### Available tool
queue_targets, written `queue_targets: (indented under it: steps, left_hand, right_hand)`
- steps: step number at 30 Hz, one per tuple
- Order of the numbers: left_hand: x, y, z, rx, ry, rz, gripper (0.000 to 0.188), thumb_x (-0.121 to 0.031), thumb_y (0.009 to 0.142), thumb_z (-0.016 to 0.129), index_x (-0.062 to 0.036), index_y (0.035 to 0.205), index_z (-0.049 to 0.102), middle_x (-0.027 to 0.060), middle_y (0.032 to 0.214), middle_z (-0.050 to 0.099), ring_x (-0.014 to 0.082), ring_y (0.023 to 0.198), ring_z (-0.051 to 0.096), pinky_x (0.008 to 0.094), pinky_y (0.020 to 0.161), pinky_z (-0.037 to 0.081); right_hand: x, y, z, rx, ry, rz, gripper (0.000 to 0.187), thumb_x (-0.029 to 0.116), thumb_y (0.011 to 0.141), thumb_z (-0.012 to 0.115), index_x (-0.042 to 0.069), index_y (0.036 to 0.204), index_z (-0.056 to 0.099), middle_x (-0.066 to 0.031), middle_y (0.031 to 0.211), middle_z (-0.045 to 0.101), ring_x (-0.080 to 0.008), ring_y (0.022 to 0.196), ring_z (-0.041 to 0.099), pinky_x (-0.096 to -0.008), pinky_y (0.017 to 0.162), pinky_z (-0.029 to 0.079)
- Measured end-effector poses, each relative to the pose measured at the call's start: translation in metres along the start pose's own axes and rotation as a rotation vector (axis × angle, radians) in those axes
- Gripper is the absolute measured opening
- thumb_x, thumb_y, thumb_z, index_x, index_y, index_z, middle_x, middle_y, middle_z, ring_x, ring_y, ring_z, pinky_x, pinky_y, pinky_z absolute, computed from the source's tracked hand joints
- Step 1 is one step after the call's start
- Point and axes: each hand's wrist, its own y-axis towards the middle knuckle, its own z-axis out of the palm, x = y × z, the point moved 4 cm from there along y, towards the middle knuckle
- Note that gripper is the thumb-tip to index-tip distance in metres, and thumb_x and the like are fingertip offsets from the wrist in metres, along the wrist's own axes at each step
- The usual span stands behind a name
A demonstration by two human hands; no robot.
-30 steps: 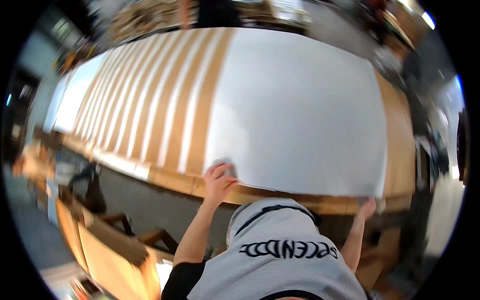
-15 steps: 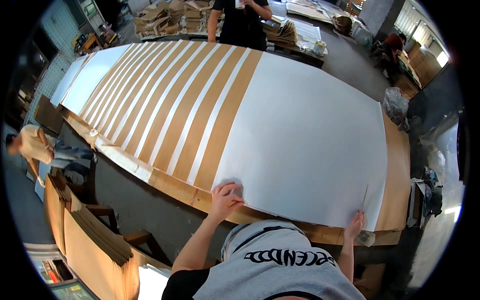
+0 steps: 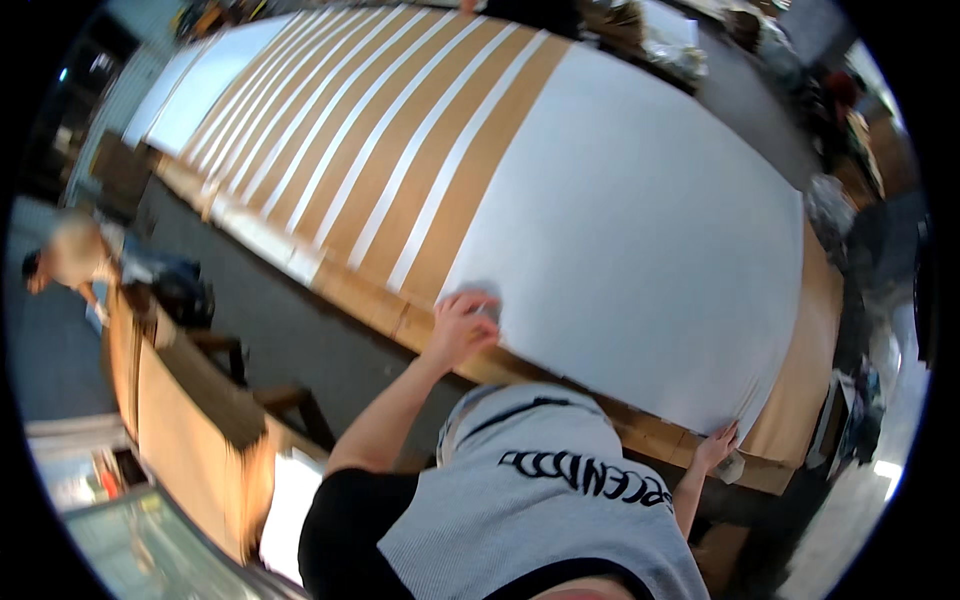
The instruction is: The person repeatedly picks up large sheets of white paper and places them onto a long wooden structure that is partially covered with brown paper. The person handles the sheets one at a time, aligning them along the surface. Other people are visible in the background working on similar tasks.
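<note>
A large smooth white sheet lies over the right part of a long stack on the table. My left hand is at the sheet's near left corner, fingers bent and apart from the thumb, with nothing visible between them. My right hand is at the near edge by the right corner, fingers closed. A thin stick runs up from its fingertips across the sheet; it is blurred, and its exact kind cannot be told. Left of the sheet, brown boards alternate with white strips.
Stacked brown sheets stand at the lower left, with a person bending beside them. Another person in dark clothes is at the table's far side. Clear plastic wrap hangs off the right end.
The view has tilted and shifted, so the table sits higher in it. Both hands stay near the same edge spots. The person at left bends lower toward the brown stack.
</note>
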Motion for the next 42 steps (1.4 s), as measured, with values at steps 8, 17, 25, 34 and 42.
queue_targets:
  steps: [8, 17, 25, 34, 42]
  left_hand:
    - [-0.002, 0.004, -0.006, -0.058, 0.014, 0.12, 0.016, -0.015, 0.055, 0.074, -0.0157, 0.064, 0.061, -0.0004, 0.104, 0.056, 0.0222, 0.101, 0.048, 0.0371, 0.08, 0.037]
    - [-0.013, -0.002, 0.019, 0.018, -0.023, 0.158, 0.018, 0.0, 0.058, 0.071, -0.006, 0.072, 0.061, 0.0106, 0.112, 0.048, 0.0287, 0.106, 0.043, 0.0372, 0.086, 0.04]
    - [-0.023, 0.0, 0.024, 0.161, -0.197, -0.003, 0.019, 0.002, 0.061, 0.069, -0.0064, 0.075, 0.06, 0.0083, 0.115, 0.041, 0.0212, 0.101, 0.044, 0.0243, 0.064, 0.049]
    - [-0.023, -0.002, 0.018, 0.16, 0.123, 0.091, 0.017, 0.003, 0.065, 0.063, -0.0035, 0.079, 0.057, 0.0109, 0.111, 0.045, 0.0255, 0.1, 0.045, 0.0336, 0.074, 0.043]
    - [-0.173, -0.062, 0.108, 0.205, -0.07, 0.152, 0.019, 0.002, 0.069, 0.056, -0.0022, 0.087, 0.056, 0.0118, 0.106, 0.05, 0.0276, 0.101, 0.045, 0.0365, 0.079, 0.042]
  right_hand:
    - [-0.038, 0.001, 0.032, 0.089, 0.444, -0.056, 0.044, 0.026, 0.09, 0.035, 0.017, 0.133, 0.027, -0.0169, 0.134, 0.026, -0.0323, 0.119, 0.031, -0.0375, 0.096, 0.03]
    - [0.011, 0.006, -0.016, 0.092, -0.091, 0.102, 0.044, 0.031, 0.084, 0.044, 0.024, 0.126, 0.037, -0.0222, 0.131, 0.027, -0.0365, 0.118, 0.032, -0.0436, 0.094, 0.029]
    - [-0.006, -0.021, -0.022, -0.045, -0.029, 0.169, 0.045, 0.03, 0.086, 0.043, 0.033, 0.129, 0.03, -0.0206, 0.134, 0.024, -0.0311, 0.125, 0.025, -0.0437, 0.098, 0.026]
    - [-0.1, -0.109, -0.021, 0.216, 0.403, 0.4, 0.033, 0.033, 0.089, 0.036, 0.01, 0.111, 0.046, -0.0177, 0.111, 0.047, -0.0336, 0.099, 0.048, -0.0396, 0.081, 0.04]
    - [-0.315, -0.324, 0.007, 0.484, 0.653, 1.327, 0.042, 0.04, 0.087, 0.038, 0.0, 0.084, 0.054, -0.0151, 0.059, 0.055, -0.0271, 0.054, 0.059, -0.0382, 0.043, 0.047]
